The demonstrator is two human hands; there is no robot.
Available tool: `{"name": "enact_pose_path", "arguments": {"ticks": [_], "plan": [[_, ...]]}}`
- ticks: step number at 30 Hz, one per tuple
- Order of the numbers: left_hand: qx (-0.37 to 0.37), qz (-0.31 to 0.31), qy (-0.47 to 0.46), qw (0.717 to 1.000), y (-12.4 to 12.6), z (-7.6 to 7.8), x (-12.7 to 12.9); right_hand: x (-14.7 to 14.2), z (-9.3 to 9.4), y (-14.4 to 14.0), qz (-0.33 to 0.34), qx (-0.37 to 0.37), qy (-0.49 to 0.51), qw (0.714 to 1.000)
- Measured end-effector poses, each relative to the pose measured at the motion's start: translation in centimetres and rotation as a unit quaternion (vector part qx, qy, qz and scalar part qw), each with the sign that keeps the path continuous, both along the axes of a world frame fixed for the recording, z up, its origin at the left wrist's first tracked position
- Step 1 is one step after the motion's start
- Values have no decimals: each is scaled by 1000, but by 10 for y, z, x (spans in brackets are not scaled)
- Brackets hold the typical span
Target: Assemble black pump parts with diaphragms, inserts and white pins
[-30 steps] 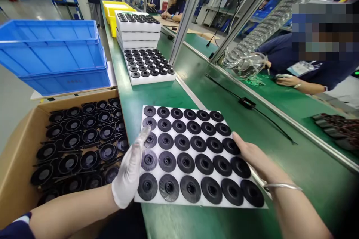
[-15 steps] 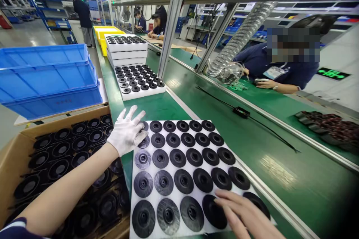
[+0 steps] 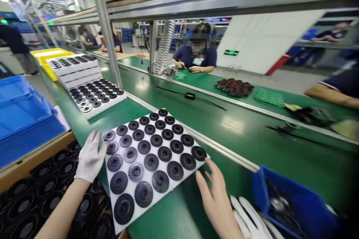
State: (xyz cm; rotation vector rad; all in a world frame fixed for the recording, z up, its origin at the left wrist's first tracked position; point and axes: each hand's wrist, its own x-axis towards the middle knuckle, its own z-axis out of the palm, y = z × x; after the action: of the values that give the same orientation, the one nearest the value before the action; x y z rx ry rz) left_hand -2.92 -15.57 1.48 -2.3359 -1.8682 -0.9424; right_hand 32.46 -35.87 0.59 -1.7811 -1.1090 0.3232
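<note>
Nearest, the bare right hand (image 3: pixel 217 198) lies open, fingers spread, its fingertips at the near right corner of the white foam tray (image 3: pixel 168 179); whether they touch the tray's edge is hard to tell. Just right of that hand lie white gloves (image 3: pixel 249 220), partly cut off by the frame's bottom, and a blue bin (image 3: pixel 294 201) whose contents are blurred. The gloved left hand (image 3: pixel 91 155) rests open and flat against the tray's left edge, holding nothing. Between the hands the tray sits on the green bench (image 3: pixel 238 134), filled with black discs (image 3: pixel 151 161). Below the left hand, a cardboard box (image 3: pixel 36 153) of black parts is half hidden by the forearm. Beyond, more filled trays (image 3: pixel 95 95) stand stacked.
</note>
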Motion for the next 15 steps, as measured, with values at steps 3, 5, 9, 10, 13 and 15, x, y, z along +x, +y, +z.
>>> {"name": "enact_pose_path", "arguments": {"ticks": [3,5,9,10,13,15], "plan": [[-41,-21,-87,995,7,-25,-8,-5,-8,11,-23,-17,168,985],[-39,-63,-77,994,15,-37,-9,-9,-9,17,-11,-11,189,982],[7,-116,-12,993,24,-45,-6,-6,-17,36,33,9,93,995],[13,-108,-5,994,25,-45,-5,-3,-20,44,38,11,51,998],[13,-65,-4,998,27,-42,-5,5,-27,74,48,19,-37,998],[5,-46,-4,999,30,-39,-7,7,-26,96,71,28,-40,996]]}}
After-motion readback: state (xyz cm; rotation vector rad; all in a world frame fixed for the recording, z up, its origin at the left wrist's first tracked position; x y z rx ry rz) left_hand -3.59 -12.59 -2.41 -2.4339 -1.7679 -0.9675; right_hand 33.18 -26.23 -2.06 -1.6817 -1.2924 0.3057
